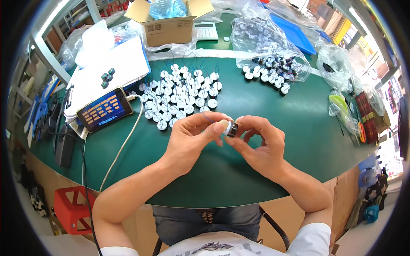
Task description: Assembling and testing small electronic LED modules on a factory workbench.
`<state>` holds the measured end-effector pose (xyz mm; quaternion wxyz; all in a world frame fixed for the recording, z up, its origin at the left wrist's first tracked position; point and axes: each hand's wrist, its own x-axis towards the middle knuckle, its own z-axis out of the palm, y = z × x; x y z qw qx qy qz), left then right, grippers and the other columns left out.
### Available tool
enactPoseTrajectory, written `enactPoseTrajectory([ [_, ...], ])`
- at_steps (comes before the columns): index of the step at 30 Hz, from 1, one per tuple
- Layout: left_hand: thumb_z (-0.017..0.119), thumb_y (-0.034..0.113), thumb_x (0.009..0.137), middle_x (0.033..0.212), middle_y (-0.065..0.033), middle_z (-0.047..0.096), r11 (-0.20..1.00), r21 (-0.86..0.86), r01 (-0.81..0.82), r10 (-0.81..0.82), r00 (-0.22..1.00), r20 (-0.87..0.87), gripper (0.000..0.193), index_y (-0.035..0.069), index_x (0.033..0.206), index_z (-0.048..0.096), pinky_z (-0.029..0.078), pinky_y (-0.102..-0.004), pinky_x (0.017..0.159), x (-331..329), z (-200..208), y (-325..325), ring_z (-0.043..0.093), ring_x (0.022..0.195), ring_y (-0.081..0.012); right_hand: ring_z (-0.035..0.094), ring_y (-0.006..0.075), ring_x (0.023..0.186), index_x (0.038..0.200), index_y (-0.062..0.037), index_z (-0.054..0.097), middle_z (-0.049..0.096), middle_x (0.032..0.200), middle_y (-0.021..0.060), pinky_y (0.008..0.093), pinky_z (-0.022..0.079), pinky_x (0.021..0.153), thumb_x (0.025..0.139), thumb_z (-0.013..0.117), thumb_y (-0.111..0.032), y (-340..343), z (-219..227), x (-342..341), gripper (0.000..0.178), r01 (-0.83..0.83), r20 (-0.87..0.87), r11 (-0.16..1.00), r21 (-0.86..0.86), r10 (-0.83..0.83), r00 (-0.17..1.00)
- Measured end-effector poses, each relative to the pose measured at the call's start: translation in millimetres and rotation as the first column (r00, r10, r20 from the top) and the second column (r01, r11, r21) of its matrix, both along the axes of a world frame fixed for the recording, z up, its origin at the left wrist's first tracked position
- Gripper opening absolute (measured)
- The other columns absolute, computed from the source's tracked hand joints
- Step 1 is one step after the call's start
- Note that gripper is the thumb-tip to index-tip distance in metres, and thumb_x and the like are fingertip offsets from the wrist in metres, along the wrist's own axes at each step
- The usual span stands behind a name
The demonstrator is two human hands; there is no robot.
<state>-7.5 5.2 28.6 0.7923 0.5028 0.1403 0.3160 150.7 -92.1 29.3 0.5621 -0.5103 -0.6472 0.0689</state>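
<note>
Above the middle of the green table (pixel 239 170), both my hands hold one small round component with a black body and a white end (pixel 232 129). My left hand (pixel 188 138) pinches its white end between thumb and fingers, and a thin dark wire shows beside these fingers. The thumb and index finger of my right hand (pixel 265 145) close on the black side. Just beyond my left hand stands a cluster of similar white-topped components (pixel 179 98), many with thin wires sticking up. Others (pixel 273 79) lie at the mouth of a clear plastic bag (pixel 256 36) at the far right.
A phone (pixel 104 110) with a white cable (pixel 124 150) leans at the left, near white papers (pixel 128 64) bearing several small dark parts (pixel 105 84). Behind are an open cardboard box (pixel 168 33), a calculator (pixel 206 31) and a blue tray (pixel 292 35). A red stool (pixel 68 217) stands lower left.
</note>
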Motion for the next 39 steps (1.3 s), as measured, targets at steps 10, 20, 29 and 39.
enactPoseTrajectory([
  [10,0.071,0.008,0.086,0.107,-0.0101,0.068,0.995,0.065,-0.074,0.072,0.997,0.029,0.027,0.001,0.111,0.065,0.053,-0.0286,0.075,-1,-3,-1,0.063,0.095,-0.0139,0.067,0.0156,0.077,0.107,-0.0068,0.061,0.069,0.092,0.0075,0.0257,0.052,0.056,0.073,0.078,0.0,3,-3,1,0.038,-0.001,0.01,1.0,0.025,0.001,1.0],
  [20,0.07,0.001,0.084,0.113,-0.0114,0.065,0.975,0.191,-0.113,0.118,0.993,-0.014,0.039,0.003,0.122,0.06,0.053,-0.0324,0.089,0,4,-4,0.063,0.104,-0.0171,0.068,0.0189,0.078,0.106,-0.0071,0.063,0.069,0.09,0.0078,0.0286,0.054,0.058,0.071,0.079,-0.001,6,-4,4,0.039,0.037,0.009,0.999,0.022,-0.037,0.999],
  [29,0.072,-0.001,0.08,0.097,-0.0051,0.067,0.691,0.696,-0.193,0.309,0.95,-0.045,0.034,0.004,0.112,0.065,0.052,-0.0265,0.066,4,-10,3,0.063,0.084,-0.0132,0.065,0.0223,0.082,0.108,-0.0054,0.061,0.066,0.097,0.0078,0.0308,0.055,0.062,0.072,0.072,0.002,13,7,26,0.038,0.06,0.324,0.998,0.022,-0.063,0.944],
  [39,0.072,0.003,0.073,0.087,-0.0077,0.065,0.239,0.969,0.07,0.337,0.93,-0.15,0.041,0.007,0.113,0.063,0.05,-0.035,0.072,8,-13,1,0.06,0.08,-0.0246,0.066,0.0194,0.074,0.128,-0.0108,0.05,0.068,0.082,0.0063,0.0337,0.052,0.065,0.079,0.07,-0.015,11,37,120,0.053,0.72,0.201,0.688,-0.093,-0.695,0.69],
])
